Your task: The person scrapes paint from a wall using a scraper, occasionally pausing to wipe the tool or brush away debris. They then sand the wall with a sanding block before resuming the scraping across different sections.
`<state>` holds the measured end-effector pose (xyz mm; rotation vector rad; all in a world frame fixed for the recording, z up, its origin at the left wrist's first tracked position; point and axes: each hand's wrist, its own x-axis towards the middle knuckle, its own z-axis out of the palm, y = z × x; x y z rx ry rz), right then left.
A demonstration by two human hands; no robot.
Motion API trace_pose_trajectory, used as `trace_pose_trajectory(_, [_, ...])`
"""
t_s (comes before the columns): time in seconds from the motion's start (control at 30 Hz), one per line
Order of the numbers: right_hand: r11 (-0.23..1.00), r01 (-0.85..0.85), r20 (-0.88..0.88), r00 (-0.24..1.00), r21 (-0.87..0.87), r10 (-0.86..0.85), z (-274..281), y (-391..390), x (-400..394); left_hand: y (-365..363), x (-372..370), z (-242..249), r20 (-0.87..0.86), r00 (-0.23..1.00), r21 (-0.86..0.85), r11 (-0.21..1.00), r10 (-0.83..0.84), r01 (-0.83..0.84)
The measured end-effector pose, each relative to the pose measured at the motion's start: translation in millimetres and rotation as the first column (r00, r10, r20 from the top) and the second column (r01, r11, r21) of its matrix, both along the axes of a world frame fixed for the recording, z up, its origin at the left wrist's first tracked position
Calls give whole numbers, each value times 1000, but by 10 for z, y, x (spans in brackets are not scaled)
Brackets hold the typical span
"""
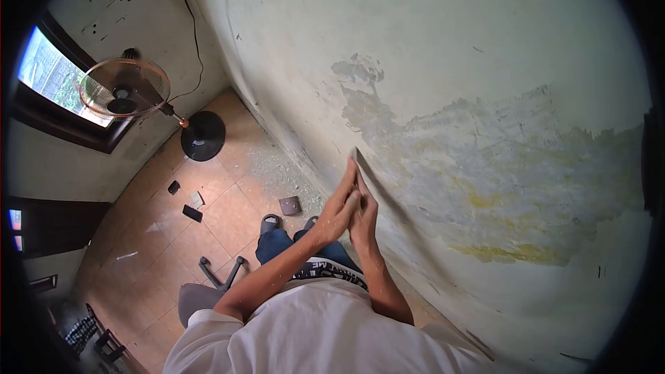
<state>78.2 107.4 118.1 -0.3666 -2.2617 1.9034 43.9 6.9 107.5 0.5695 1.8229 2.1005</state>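
Note:
My left hand [339, 209] and my right hand [364, 216] are pressed together in front of me, close to the wall [478, 34]. A small flat grey-tipped tool [355, 153] sticks out past the fingertips, its end at or very near the wall. Most of it is hidden by my fingers, so its exact kind does not show. Both hands appear closed around it. To the right of the tool, a large patch of bare grey plaster [429, 145] with yellow stains shows where the pale paint is gone.
Dust and paint flakes [280, 173] lie along the wall's foot. On the tiled floor [163, 235] are a brown square block [290, 206], a phone [192, 213] and small pieces. A standing fan [202, 136] is by the window [59, 76]. A chair [197, 298] is behind me.

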Motion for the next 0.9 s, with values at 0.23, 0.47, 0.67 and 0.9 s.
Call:
trace_pose_trajectory(0.23, [997, 67, -8, 998, -35, -68, 127, 84, 168, 118, 119, 47, 42, 996, 46, 996, -79, 78])
trace_pose_trajectory(0.47, [995, 98, -55, 994, 36, -96, 68, 14, 248, 32, 183, 67, -2, 995, 30, 995, -97, 97])
trace_pose_trajectory(0.67, [998, 67, -1, 998, 4, -67, -20, -69, -77, -45, -104, -28, 57, 998, 47, 999, -22, 19])
trace_pose_trajectory(0.9, [975, 173, 19, 985, -136, -172, 47, -24, 282, 8, 159, -100, 56, 983, 23, 985, -174, 173])
